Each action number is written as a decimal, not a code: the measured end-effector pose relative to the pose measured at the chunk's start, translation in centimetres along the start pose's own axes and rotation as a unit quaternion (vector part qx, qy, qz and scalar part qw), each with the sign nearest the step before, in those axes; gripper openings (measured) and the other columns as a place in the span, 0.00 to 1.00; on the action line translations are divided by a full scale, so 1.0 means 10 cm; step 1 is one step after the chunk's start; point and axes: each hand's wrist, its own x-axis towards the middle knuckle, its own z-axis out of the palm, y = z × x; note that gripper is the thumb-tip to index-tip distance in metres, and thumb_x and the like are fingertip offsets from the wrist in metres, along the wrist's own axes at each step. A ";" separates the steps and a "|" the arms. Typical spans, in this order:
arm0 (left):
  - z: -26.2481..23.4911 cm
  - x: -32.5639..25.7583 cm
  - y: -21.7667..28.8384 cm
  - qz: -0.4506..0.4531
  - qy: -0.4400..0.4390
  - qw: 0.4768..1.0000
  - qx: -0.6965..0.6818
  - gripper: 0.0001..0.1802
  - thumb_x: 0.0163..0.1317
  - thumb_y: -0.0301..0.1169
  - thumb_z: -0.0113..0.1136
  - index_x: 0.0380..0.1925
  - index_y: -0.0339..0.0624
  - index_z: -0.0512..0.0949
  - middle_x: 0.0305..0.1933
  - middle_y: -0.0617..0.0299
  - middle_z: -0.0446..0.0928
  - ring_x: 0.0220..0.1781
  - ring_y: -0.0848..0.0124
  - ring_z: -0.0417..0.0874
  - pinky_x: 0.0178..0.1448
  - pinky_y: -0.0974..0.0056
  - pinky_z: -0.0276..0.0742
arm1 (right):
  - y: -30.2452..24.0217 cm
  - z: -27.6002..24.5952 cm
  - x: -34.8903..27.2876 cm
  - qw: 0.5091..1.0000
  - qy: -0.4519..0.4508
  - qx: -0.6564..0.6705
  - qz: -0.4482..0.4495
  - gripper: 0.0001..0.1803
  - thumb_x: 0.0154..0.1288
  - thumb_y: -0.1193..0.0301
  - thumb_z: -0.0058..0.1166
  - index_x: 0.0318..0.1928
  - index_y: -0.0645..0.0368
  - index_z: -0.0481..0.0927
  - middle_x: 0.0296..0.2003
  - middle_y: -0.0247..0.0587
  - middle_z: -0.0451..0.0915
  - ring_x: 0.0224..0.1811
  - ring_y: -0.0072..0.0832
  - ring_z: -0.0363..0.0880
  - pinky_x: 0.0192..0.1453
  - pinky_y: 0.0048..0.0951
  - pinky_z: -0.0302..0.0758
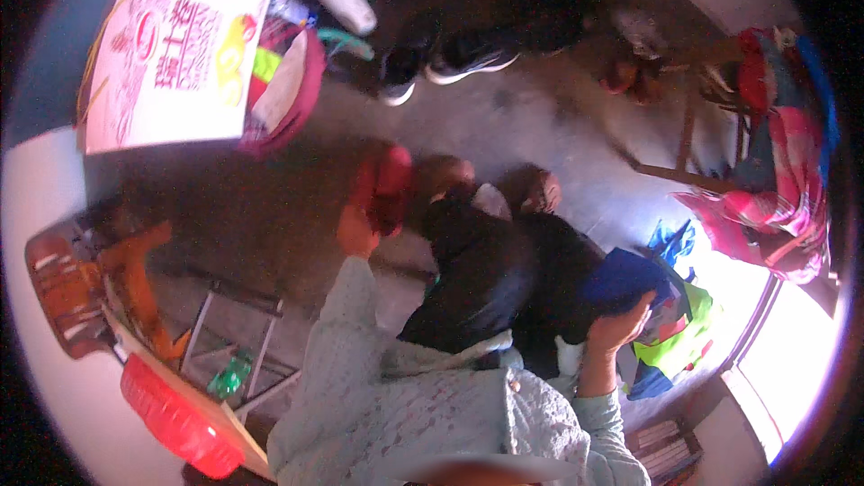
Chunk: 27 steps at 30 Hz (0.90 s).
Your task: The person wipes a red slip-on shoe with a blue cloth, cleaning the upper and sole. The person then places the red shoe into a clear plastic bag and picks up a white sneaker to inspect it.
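Observation:
My left hand (358, 232) is stretched forward over the floor, closed on a dark red thing (389, 178). It looks soft, but blur and shade hide its kind. On the other side, my right hand (619, 326) grips the edge of a dark blue cloth (628, 277), with its fingers bent against the fabric. Directly beyond that hand lies a pile of clothes with a bright yellow-green piece (679, 342) in it. My legs in black trousers (481, 265) are between the two hands.
A pink and white carton (171, 63) stands at far left beside a maroon basin (310, 90). Black shoes (472, 58) sit on the floor ahead. Pink checked cloth (787, 189) hangs from a wooden frame (688, 126) at right. Near left are a metal rack (270, 333) and a red plastic container (175, 414).

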 end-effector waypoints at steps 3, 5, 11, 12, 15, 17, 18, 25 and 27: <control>0.55 -0.11 -0.11 -0.037 -0.122 0.979 -0.161 0.12 0.54 0.36 0.57 0.38 0.46 0.77 0.37 0.50 0.76 0.40 0.51 0.78 0.41 0.53 0.74 | -0.06 0.04 -0.01 0.996 -0.001 0.039 0.080 0.29 0.59 0.68 0.48 0.61 0.67 0.63 0.47 0.61 0.73 0.48 0.53 0.71 0.56 0.45 0.67; 0.85 -0.18 -0.09 0.021 -0.174 0.968 -0.180 0.13 0.55 0.36 0.56 0.40 0.47 0.78 0.40 0.50 0.75 0.43 0.50 0.77 0.44 0.53 0.73 | -0.14 0.00 0.04 0.999 -0.004 -0.017 0.037 0.26 0.62 0.73 0.45 0.61 0.65 0.64 0.45 0.58 0.73 0.47 0.49 0.71 0.54 0.43 0.67; 1.11 -0.07 0.20 0.009 -0.246 0.914 -0.323 0.19 0.55 0.33 0.57 0.48 0.43 0.75 0.47 0.49 0.73 0.49 0.53 0.75 0.52 0.55 0.71 | -0.04 0.09 -0.05 0.955 0.009 0.180 0.237 0.25 0.59 0.78 0.44 0.59 0.69 0.64 0.42 0.58 0.74 0.45 0.50 0.72 0.51 0.42 0.68; 1.14 -0.07 0.20 -0.052 -0.255 0.881 -0.395 0.20 0.56 0.33 0.58 0.50 0.43 0.73 0.51 0.51 0.72 0.51 0.56 0.74 0.54 0.57 0.70 | -0.06 0.08 -0.05 0.948 0.005 0.194 0.253 0.27 0.56 0.79 0.44 0.59 0.70 0.64 0.42 0.59 0.74 0.45 0.52 0.71 0.51 0.43 0.68; 1.21 -0.01 0.18 -0.199 -0.282 0.774 -0.530 0.25 0.57 0.32 0.59 0.55 0.40 0.70 0.57 0.55 0.71 0.56 0.62 0.73 0.58 0.60 0.68 | -0.15 0.09 0.00 0.803 0.059 0.386 0.450 0.30 0.51 0.79 0.44 0.59 0.70 0.63 0.43 0.61 0.73 0.45 0.54 0.70 0.53 0.45 0.66; 1.25 0.06 0.13 -0.231 -0.291 0.759 -0.534 0.26 0.56 0.31 0.61 0.56 0.39 0.70 0.57 0.57 0.71 0.55 0.64 0.73 0.57 0.62 0.69 | -0.22 0.08 0.06 0.751 0.068 0.443 0.485 0.32 0.49 0.79 0.44 0.60 0.70 0.63 0.44 0.62 0.73 0.46 0.56 0.70 0.54 0.47 0.65; 1.27 0.08 0.11 -0.237 -0.287 0.757 -0.536 0.26 0.56 0.31 0.61 0.56 0.38 0.70 0.56 0.57 0.72 0.54 0.65 0.74 0.57 0.62 0.69 | -0.27 0.08 0.10 0.728 0.067 0.466 0.498 0.33 0.48 0.79 0.44 0.60 0.70 0.63 0.44 0.62 0.73 0.46 0.57 0.70 0.54 0.47 0.65; 0.47 0.23 0.50 -0.303 -0.083 0.693 -0.649 0.15 0.54 0.25 0.59 0.44 0.36 0.76 0.41 0.61 0.77 0.41 0.69 0.77 0.46 0.66 0.72 | -0.49 0.03 0.22 0.721 0.005 0.531 0.446 0.20 0.66 0.62 0.46 0.49 0.66 0.71 0.43 0.45 0.75 0.43 0.36 0.73 0.52 0.34 0.68; 0.39 0.28 0.48 -0.273 -0.035 0.669 -0.691 0.16 0.55 0.25 0.55 0.46 0.38 0.74 0.42 0.61 0.76 0.43 0.69 0.75 0.47 0.65 0.72 | -0.52 -0.02 0.25 0.757 -0.035 0.510 0.407 0.22 0.68 0.56 0.44 0.48 0.63 0.73 0.42 0.39 0.75 0.43 0.28 0.72 0.52 0.30 0.68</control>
